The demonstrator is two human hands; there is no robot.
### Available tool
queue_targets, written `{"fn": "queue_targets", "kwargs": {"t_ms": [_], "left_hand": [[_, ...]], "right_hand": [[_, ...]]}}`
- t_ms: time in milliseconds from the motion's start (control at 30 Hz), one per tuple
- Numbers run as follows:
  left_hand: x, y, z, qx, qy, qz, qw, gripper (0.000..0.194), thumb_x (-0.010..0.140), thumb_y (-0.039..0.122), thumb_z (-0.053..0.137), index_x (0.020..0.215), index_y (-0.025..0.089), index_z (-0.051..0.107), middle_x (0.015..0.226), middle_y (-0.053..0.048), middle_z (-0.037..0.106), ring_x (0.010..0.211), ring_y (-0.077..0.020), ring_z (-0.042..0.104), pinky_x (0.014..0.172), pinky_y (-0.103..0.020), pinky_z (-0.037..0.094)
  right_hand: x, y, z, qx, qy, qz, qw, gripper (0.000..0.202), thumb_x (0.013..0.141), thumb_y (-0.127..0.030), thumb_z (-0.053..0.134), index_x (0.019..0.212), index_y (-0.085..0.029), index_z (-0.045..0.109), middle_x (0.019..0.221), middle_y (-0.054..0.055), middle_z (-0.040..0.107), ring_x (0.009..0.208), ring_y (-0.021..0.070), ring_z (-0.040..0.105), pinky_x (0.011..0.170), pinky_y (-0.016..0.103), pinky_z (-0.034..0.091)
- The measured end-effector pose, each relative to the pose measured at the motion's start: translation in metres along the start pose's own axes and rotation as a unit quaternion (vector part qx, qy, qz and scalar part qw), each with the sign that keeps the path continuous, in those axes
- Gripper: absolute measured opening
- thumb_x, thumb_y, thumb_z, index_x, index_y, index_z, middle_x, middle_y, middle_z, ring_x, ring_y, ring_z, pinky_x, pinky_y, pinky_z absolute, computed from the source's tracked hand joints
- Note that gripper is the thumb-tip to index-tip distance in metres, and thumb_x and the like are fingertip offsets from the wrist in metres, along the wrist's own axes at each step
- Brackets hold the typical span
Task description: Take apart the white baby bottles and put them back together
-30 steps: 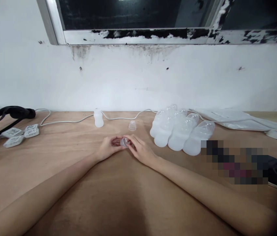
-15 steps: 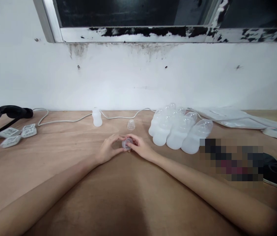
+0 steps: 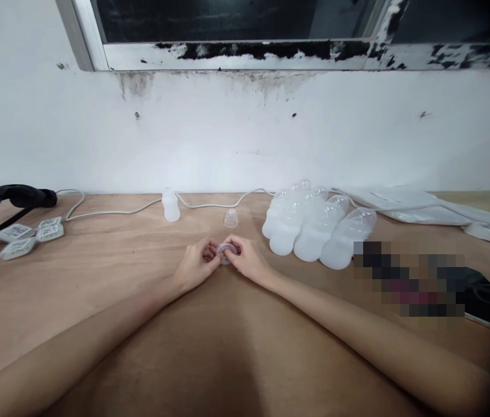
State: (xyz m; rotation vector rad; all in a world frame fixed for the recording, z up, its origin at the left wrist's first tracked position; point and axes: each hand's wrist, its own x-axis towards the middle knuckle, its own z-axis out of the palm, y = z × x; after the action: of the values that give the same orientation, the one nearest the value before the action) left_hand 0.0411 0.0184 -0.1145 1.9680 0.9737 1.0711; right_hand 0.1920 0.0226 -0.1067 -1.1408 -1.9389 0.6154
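Note:
Between my two hands, low over the table, is a small clear round part with a ring-like rim [image 3: 226, 250]. My left hand [image 3: 199, 264] pinches it from the left with bent fingers. From the right, my right hand [image 3: 247, 259] grips the same part, thumb at its rim. A clear dome cap [image 3: 231, 218] stands on the table just beyond my hands. Further back to the left, a frosted white bottle [image 3: 171, 206] stands upright without a cap.
Several frosted bottles with clear caps [image 3: 308, 229] are grouped at the right. A white cable [image 3: 214, 205] runs along the wall. Labelled white packs [image 3: 18, 249] and a black strap-like item [image 3: 21, 197] lie left; plastic bags [image 3: 405, 205] lie back right.
The fingers of my left hand have curled in closer around the clear part, which is now tilted differently. The whole view has shifted slightly.

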Motion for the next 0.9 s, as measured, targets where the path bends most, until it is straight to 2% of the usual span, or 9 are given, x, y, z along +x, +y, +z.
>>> {"fn": "queue_targets", "kwargs": {"t_ms": [167,300,400,533,733,900], "left_hand": [[-0.001,-0.001,0.000,0.065,0.033,0.013,0.997,0.013,0.071,0.019,0.048,0.082,0.012,0.052,0.070,-0.002,0.058,0.061,-0.0098,0.055,0.056,-0.020,0.044],[0.003,-0.006,-0.001,0.044,0.057,-0.009,0.997,0.015,0.072,0.024,0.049,0.081,0.012,0.051,0.067,-0.002,0.057,0.059,-0.0098,0.054,0.054,-0.019,0.043],[0.004,-0.008,-0.003,0.049,0.067,-0.017,0.996,0.018,0.072,0.028,0.050,0.079,0.011,0.051,0.065,-0.002,0.056,0.056,-0.0095,0.052,0.051,-0.019,0.041],[0.002,-0.009,-0.003,0.042,0.058,-0.004,0.997,0.018,0.074,0.030,0.049,0.078,0.012,0.049,0.064,-0.001,0.055,0.056,-0.0091,0.052,0.051,-0.019,0.041],[0.005,-0.013,-0.001,0.049,0.053,-0.002,0.997,0.013,0.073,0.026,0.050,0.073,0.013,0.046,0.062,0.000,0.053,0.055,-0.0084,0.050,0.049,-0.018,0.039],[0.004,-0.009,-0.002,0.044,0.055,0.012,0.997,0.017,0.077,0.029,0.046,0.080,0.013,0.048,0.069,-0.002,0.056,0.061,-0.0100,0.053,0.053,-0.019,0.041]], "right_hand": [[-0.003,-0.008,0.000,0.026,-0.055,0.061,0.996,0.008,0.073,-0.018,0.040,0.072,-0.014,0.047,0.056,-0.003,0.046,0.034,0.0045,0.039,0.034,0.016,0.029],[-0.006,-0.007,-0.001,0.021,-0.058,-0.016,0.998,0.020,0.079,-0.026,0.040,0.092,-0.015,0.050,0.070,0.001,0.055,0.046,0.0066,0.049,0.043,0.018,0.037],[-0.007,-0.005,0.000,0.010,-0.045,-0.047,0.998,0.026,0.083,-0.028,0.035,0.099,-0.015,0.051,0.065,0.001,0.056,0.049,0.0077,0.051,0.052,0.020,0.040],[-0.007,-0.006,0.001,-0.018,-0.033,-0.039,0.999,0.026,0.085,-0.026,0.032,0.094,-0.015,0.053,0.051,-0.002,0.051,0.043,0.0074,0.048,0.052,0.020,0.039],[-0.008,-0.010,0.001,-0.015,-0.039,-0.023,0.999,0.021,0.083,-0.024,0.036,0.089,-0.015,0.053,0.049,-0.003,0.050,0.039,0.0068,0.046,0.046,0.018,0.037],[-0.008,-0.007,0.000,-0.003,-0.037,-0.023,0.999,0.025,0.084,-0.028,0.033,0.097,-0.017,0.051,0.049,-0.003,0.050,0.039,0.0071,0.046,0.046,0.019,0.037]]}}
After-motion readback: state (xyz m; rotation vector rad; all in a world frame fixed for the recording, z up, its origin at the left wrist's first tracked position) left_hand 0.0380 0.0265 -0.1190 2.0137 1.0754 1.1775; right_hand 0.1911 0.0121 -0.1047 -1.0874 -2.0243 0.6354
